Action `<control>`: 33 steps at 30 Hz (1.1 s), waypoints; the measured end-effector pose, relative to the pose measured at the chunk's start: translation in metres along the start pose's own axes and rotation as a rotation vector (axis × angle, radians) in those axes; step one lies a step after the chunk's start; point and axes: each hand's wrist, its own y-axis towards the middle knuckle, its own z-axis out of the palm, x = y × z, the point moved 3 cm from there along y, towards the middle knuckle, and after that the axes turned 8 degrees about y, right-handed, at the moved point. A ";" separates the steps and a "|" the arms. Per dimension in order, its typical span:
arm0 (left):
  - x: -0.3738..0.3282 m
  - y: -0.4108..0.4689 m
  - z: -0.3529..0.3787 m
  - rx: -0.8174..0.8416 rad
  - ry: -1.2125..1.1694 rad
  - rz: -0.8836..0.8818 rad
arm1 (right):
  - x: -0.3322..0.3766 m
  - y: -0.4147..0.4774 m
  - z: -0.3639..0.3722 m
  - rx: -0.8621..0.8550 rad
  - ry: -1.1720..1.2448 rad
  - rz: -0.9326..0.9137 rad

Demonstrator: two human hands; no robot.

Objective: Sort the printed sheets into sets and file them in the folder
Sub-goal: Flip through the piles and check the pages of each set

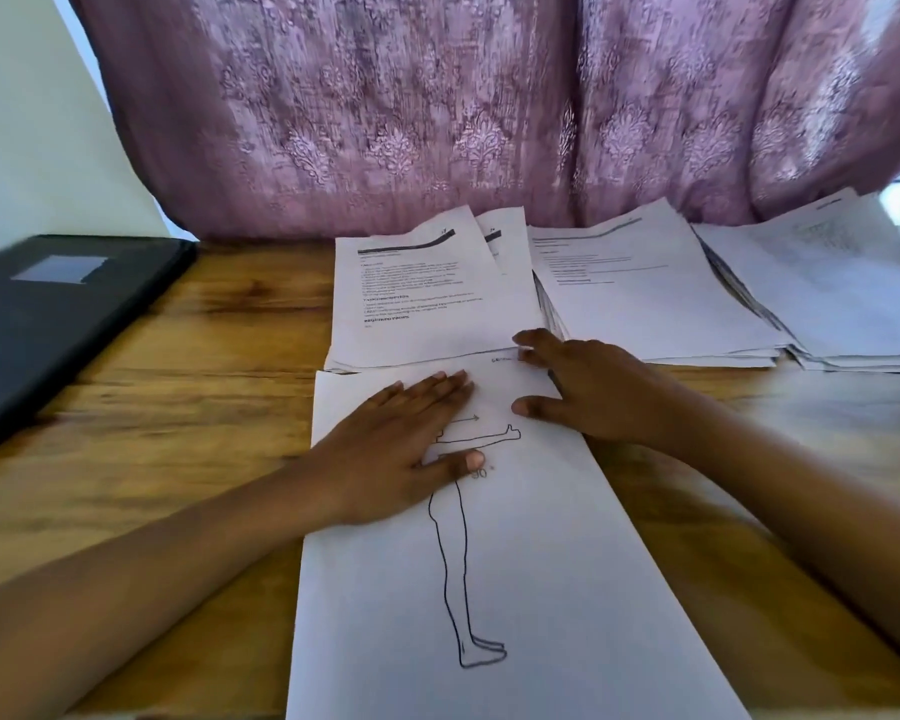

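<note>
Two hands on the figure sheet (pixel 541 574) — left hand (pixel 401 449) flat, fingers (pixel 437 389) straight, right hand (pixel 588 392) splayed, neither gripping.

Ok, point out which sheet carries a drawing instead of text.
The near sheet, touched by the left hand and right hand: it bears a line drawing of a standing figure, while the piles behind it show only printed text.

Two legible marks on the papers
Figure-drawing sheet (pixel 515 563) bears "90"; printed sheet (pixel 427 304) behind it shows the heading "REQUIRED PROPS"; other print is blurred.
</note>
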 end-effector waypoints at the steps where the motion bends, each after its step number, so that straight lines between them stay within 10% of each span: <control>1: 0.002 0.000 0.001 0.003 -0.019 0.003 | 0.000 -0.001 0.002 -0.008 -0.016 -0.008; 8: 0.010 0.001 -0.003 -0.094 -0.395 -0.046 | 0.012 -0.020 -0.004 -0.294 0.195 -0.005; 12: 0.013 -0.002 -0.008 -0.239 -0.762 -0.084 | 0.031 -0.027 0.002 -0.207 0.102 -0.368; 15: 0.022 0.011 0.001 -0.237 -0.652 -0.092 | 0.028 -0.026 0.009 -0.042 0.153 -0.461; 18: 0.021 0.014 0.007 -0.179 -0.423 -0.056 | 0.011 -0.018 0.002 -0.250 0.429 -0.346; 24: 0.012 0.003 0.002 -0.165 -0.324 -0.035 | -0.012 -0.001 0.008 -0.033 0.133 -0.072; 33: 0.007 -0.001 -0.004 -0.143 -0.445 -0.072 | 0.000 -0.016 -0.004 -0.382 0.420 -0.128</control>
